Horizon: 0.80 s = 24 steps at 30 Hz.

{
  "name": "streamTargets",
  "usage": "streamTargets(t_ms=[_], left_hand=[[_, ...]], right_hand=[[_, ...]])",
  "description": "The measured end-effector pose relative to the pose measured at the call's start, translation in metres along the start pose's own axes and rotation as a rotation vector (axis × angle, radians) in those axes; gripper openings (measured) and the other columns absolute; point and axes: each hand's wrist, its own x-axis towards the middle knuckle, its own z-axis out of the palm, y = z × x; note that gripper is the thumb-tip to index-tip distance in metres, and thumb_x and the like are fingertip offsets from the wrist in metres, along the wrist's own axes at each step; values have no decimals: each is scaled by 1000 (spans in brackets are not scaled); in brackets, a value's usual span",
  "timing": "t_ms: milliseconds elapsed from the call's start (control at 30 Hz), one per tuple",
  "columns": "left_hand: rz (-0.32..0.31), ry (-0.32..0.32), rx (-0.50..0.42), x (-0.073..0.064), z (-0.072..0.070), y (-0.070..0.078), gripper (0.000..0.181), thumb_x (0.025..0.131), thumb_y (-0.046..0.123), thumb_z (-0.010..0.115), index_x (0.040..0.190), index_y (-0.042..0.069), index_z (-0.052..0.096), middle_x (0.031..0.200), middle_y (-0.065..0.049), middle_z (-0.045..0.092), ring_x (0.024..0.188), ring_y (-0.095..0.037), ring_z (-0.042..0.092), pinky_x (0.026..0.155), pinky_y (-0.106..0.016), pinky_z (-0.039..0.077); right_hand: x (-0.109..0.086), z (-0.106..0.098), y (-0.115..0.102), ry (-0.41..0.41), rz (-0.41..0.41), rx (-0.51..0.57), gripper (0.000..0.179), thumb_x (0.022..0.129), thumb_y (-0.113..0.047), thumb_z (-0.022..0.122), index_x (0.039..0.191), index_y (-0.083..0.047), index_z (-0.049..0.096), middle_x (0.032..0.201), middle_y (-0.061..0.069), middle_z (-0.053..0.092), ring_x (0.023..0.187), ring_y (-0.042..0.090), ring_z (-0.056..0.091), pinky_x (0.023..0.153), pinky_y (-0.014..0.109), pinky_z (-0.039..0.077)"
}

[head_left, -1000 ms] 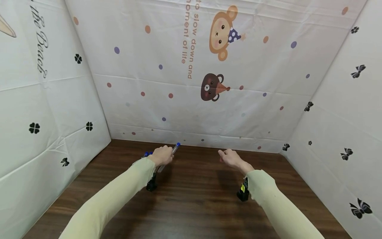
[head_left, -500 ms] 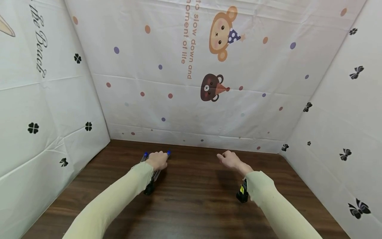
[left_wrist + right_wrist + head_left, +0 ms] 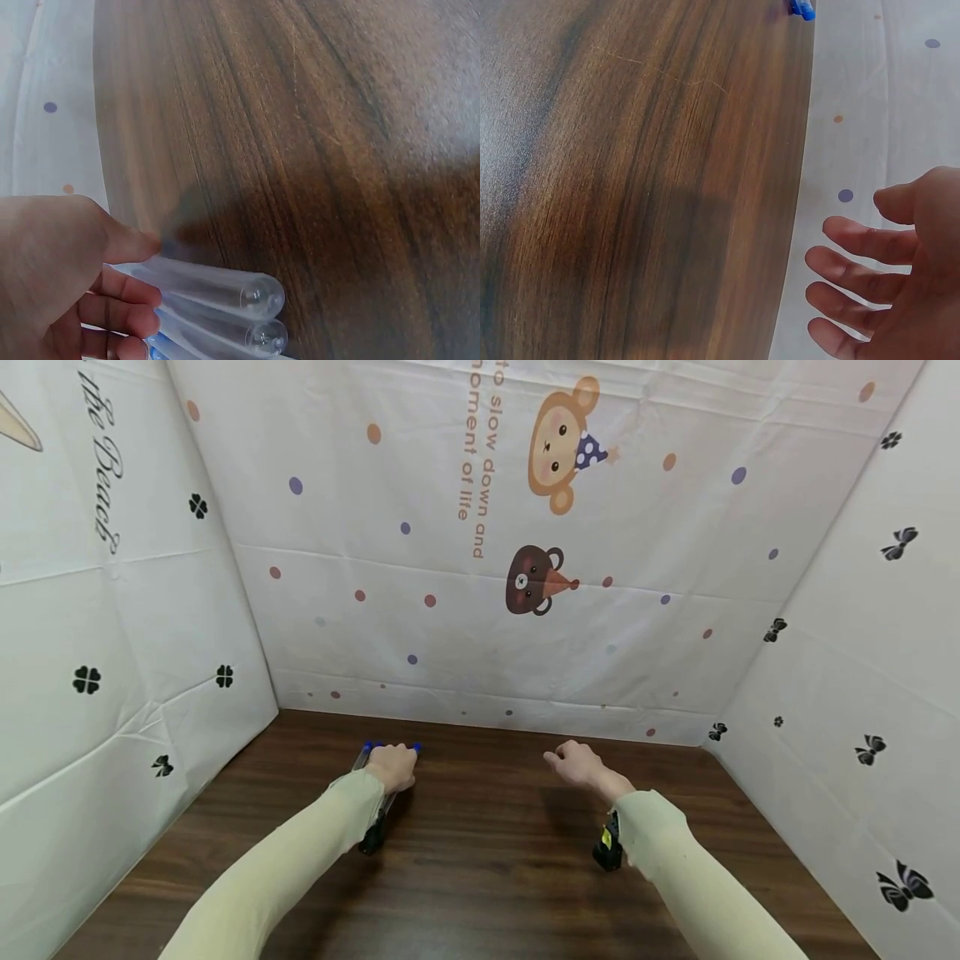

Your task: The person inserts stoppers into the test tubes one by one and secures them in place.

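On the far left part of the table, my left hand (image 3: 392, 767) holds a clear test tube (image 3: 217, 285) between thumb and fingers. It lies side by side with a second clear tube (image 3: 232, 326), their rounded ends level with each other in the left wrist view. Another tube with a blue cap (image 3: 367, 748) shows just left of the hand in the head view, and the held tube's blue cap (image 3: 417, 747) pokes out on the right. My right hand (image 3: 577, 762) hovers over the table's far right, fingers loosely bent, holding nothing.
The dark wood table (image 3: 480, 860) ends at a printed white back sheet (image 3: 465, 635). Similar sheets rise along the left (image 3: 135, 635) and right (image 3: 840, 677) sides. At the top of the right wrist view, a blue cap (image 3: 804, 9) lies near the table edge.
My left hand has come down and left with the test tube, from a raised, tilted hold to beside the other tubes. The right hand has barely moved.
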Motion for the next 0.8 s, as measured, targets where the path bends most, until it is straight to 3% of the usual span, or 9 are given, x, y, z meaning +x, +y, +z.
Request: streamTargets(t_ms=[233, 533, 633, 700, 800], left_hand=[[1, -13, 16, 7, 10, -1, 15, 89, 19, 65, 90, 5, 68, 84, -12, 66, 61, -21, 57, 57, -40, 52], [-18, -10, 12, 11, 13, -1, 13, 89, 17, 66, 85, 5, 68, 82, -12, 67, 60, -21, 57, 54, -39, 52], [-22, 1, 3, 7, 10, 1, 13, 90, 16, 65, 86, 5, 69, 82, -12, 67, 62, -22, 60, 57, -40, 53], [-17, 40, 4, 5, 8, 4, 12, 90, 17, 67, 87, 6, 69, 82, -11, 68, 64, -24, 62, 58, -41, 54], [-4, 117, -27, 2, 2, 12, 12, 89, 18, 68, 83, 8, 68, 81, -10, 68, 65, -24, 64, 59, -41, 55]], right_hand=[[1, 4, -1, -15, -19, -22, 36, 102, -27, 45, 79, -3, 59, 57, -2, 38, 53, 13, 35, 55, 27, 31], [-1, 5, -4, -11, -27, -28, 32, 102, -24, 46, 91, 1, 64, 62, 0, 44, 57, 14, 39, 57, 28, 32], [-3, 8, -8, 3, -56, -49, 31, 101, -24, 47, 96, 1, 65, 67, 2, 51, 61, 14, 45, 60, 30, 38], [-6, 11, -15, 21, -97, -71, 30, 101, -24, 48, 102, 0, 65, 72, 6, 57, 65, 18, 52, 65, 35, 43], [-11, 15, -32, 82, -195, -108, 32, 101, -26, 48, 113, -1, 65, 90, 11, 68, 85, 27, 63, 80, 44, 49]])
